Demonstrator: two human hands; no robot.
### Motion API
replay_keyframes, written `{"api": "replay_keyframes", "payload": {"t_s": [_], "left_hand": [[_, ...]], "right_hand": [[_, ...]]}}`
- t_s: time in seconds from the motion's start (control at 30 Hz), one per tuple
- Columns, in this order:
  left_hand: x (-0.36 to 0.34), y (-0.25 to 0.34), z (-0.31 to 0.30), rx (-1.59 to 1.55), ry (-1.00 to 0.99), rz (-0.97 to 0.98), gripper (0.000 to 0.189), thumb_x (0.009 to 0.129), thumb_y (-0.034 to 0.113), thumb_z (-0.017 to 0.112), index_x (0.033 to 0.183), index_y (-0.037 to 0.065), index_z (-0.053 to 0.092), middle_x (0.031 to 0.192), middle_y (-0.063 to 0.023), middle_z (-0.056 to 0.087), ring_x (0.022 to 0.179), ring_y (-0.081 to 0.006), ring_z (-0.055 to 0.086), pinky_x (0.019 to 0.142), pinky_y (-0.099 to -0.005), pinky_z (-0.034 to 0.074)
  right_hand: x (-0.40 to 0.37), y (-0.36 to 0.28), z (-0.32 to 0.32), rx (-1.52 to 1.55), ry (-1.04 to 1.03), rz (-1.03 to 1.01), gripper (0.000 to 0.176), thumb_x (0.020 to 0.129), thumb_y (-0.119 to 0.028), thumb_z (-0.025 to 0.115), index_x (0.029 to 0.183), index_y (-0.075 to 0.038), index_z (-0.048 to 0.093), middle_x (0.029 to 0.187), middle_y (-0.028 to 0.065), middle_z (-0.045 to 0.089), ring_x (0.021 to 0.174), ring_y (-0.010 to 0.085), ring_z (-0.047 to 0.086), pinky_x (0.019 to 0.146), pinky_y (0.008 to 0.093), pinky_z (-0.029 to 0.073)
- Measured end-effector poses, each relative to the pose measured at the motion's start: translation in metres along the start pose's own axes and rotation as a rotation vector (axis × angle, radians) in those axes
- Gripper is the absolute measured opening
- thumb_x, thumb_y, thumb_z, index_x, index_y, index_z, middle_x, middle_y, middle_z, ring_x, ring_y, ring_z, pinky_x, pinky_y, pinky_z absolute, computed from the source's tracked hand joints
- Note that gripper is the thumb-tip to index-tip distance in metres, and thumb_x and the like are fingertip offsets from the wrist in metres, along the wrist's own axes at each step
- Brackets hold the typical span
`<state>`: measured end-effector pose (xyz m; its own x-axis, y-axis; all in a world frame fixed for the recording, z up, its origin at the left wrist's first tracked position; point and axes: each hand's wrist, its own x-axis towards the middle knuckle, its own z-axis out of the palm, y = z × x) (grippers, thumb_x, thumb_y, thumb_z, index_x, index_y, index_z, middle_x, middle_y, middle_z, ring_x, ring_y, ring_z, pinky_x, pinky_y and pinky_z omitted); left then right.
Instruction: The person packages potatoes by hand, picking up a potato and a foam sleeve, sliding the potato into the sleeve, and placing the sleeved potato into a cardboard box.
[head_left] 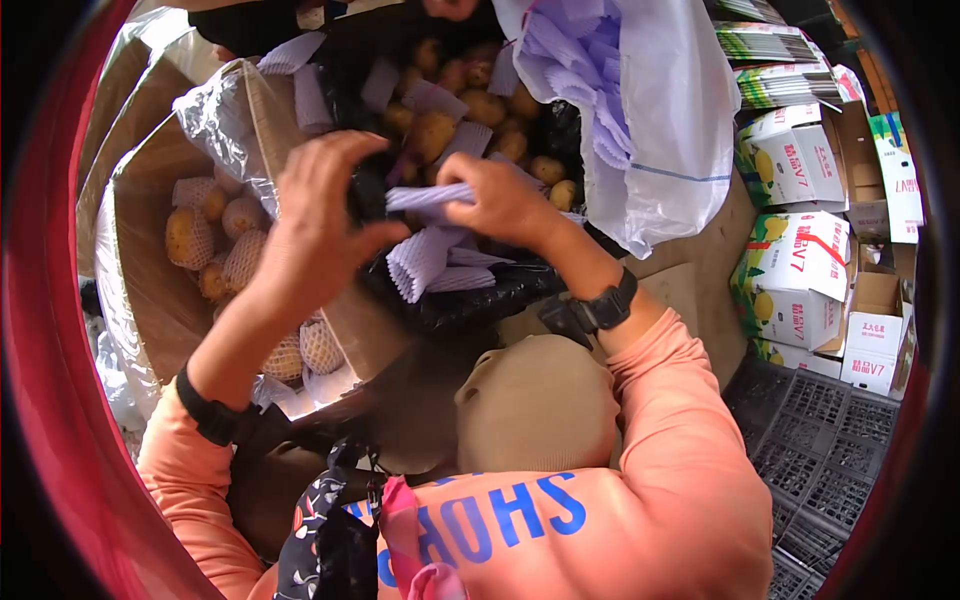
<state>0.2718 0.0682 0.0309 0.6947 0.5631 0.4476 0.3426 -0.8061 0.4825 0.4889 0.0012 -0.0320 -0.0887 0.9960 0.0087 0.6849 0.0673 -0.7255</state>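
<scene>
Fingers of the right hand (462, 202) pinch a flattened purple foam sleeve (430, 198) above the black-lined crate (480, 296) of bare potatoes (433, 136). Just left, the left hand (322, 205) is empty, thumb and fingers spread wide. Loose foam sleeves (425, 262) lie at the crate's near edge; at left, a lined carton (130, 290) holds net-wrapped potatoes (240, 218).

At left, potatoes (184, 238) in a box (130, 290); far middle, foam sleeves (466, 147) on loose potatoes (433, 135), beside a sack (680, 120); right, cartons (795, 165) beyond crates (815, 445).
</scene>
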Motion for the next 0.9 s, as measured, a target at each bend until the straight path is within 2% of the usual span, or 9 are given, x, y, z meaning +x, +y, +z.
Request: {"api": "replay_keyframes", "payload": {"t_s": [0.1,0.2,0.3,0.37,0.47,0.63,0.7,0.8,0.9], "left_hand": [[-0.005,0.002,0.022,-0.046,-0.300,-0.120,0.054,0.069,0.012,0.070,0.118,0.008,0.049,0.103,-0.0125,0.057,0.105,-0.0308,0.051,0.093,-0.0387,0.034],[-0.009,-0.015,0.035,-0.466,-0.148,-0.457,0.053,0.074,-0.001,0.061,0.123,0.010,0.045,0.097,-0.0068,0.054,0.095,-0.0184,0.053,0.085,-0.0324,0.041],[-0.005,-0.027,0.044,-0.638,-0.062,-0.547,0.050,0.077,-0.005,0.059,0.122,0.009,0.044,0.103,-0.0103,0.054,0.097,-0.0185,0.052,0.083,-0.0276,0.042],[-0.006,-0.036,0.056,-0.568,-0.017,-0.458,0.046,0.078,-0.003,0.059,0.120,0.009,0.044,0.092,-0.0083,0.054,0.084,-0.0164,0.054,0.076,-0.0273,0.043],[-0.011,-0.052,0.057,-0.364,-0.270,-0.629,0.047,0.079,-0.005,0.058,0.121,0.009,0.043,0.096,-0.0014,0.055,0.081,-0.0088,0.051,0.069,-0.0227,0.041],[-0.005,-0.043,0.054,-0.533,-0.112,-0.648,0.037,0.079,-0.002,0.061,0.111,0.006,0.045,0.087,-0.0033,0.057,0.076,-0.0082,0.053,0.066,-0.0219,0.040],[-0.007,-0.047,0.062,-0.331,0.024,-0.330,0.043,0.077,-0.001,0.063,0.115,0.004,0.044,0.086,-0.0065,0.055,0.081,-0.0115,0.054,0.069,-0.0255,0.043],[-0.009,-0.050,0.061,-0.397,-0.117,-0.675,0.039,0.075,0.000,0.064,0.111,0.002,0.050,0.094,-0.0122,0.055,0.090,-0.0203,0.055,0.077,-0.0319,0.044],[-0.010,-0.046,0.063,-0.196,-0.022,-0.420,0.025,0.073,0.005,0.067,0.094,-0.001,0.057,0.099,-0.0159,0.054,0.096,-0.0294,0.052,0.081,-0.0364,0.044]], "right_hand": [[-0.001,-0.021,-0.013,0.291,-0.138,-0.092,0.026,0.080,-0.019,0.065,0.098,-0.004,0.056,0.094,0.0117,0.063,0.086,0.0259,0.062,0.071,0.0324,0.049],[0.020,0.027,-0.034,0.840,-0.112,0.140,0.035,0.088,-0.028,0.060,0.110,-0.002,0.053,0.096,0.0106,0.063,0.084,0.0190,0.063,0.069,0.0278,0.052],[0.043,0.104,-0.034,-0.349,0.257,0.429,0.046,0.090,-0.042,0.048,0.103,0.000,0.058,0.094,0.0221,0.064,0.089,0.0329,0.063,0.077,0.0400,0.050],[0.049,0.143,-0.020,-0.476,0.185,0.571,0.051,0.086,-0.046,0.052,0.102,0.002,0.058,0.101,0.0267,0.060,0.095,0.0394,0.059,0.081,0.0415,0.048],[0.055,0.155,-0.010,-0.289,0.183,0.648,0.049,0.080,-0.038,0.061,0.106,0.003,0.057,0.103,0.0240,0.060,0.097,0.0321,0.059,0.081,0.0371,0.047],[0.045,0.113,-0.030,0.247,0.287,0.675,0.048,0.077,-0.029,0.067,0.112,0.001,0.054,0.102,0.0129,0.062,0.096,0.0240,0.059,0.083,0.0334,0.045],[0.039,0.116,-0.033,0.576,0.328,0.597,0.044,0.079,-0.027,0.067,0.112,0.000,0.054,0.102,0.0108,0.061,0.096,0.0219,0.059,0.083,0.0338,0.046],[0.029,0.082,-0.039,0.983,0.381,0.394,0.044,0.080,-0.025,0.067,0.114,0.001,0.055,0.109,0.0094,0.058,0.098,0.0221,0.057,0.085,0.0321,0.045],[0.020,0.048,-0.041,1.049,0.200,0.393,0.044,0.081,-0.021,0.067,0.116,0.001,0.051,0.103,0.0083,0.058,0.098,0.0200,0.055,0.088,0.0300,0.043]]}}
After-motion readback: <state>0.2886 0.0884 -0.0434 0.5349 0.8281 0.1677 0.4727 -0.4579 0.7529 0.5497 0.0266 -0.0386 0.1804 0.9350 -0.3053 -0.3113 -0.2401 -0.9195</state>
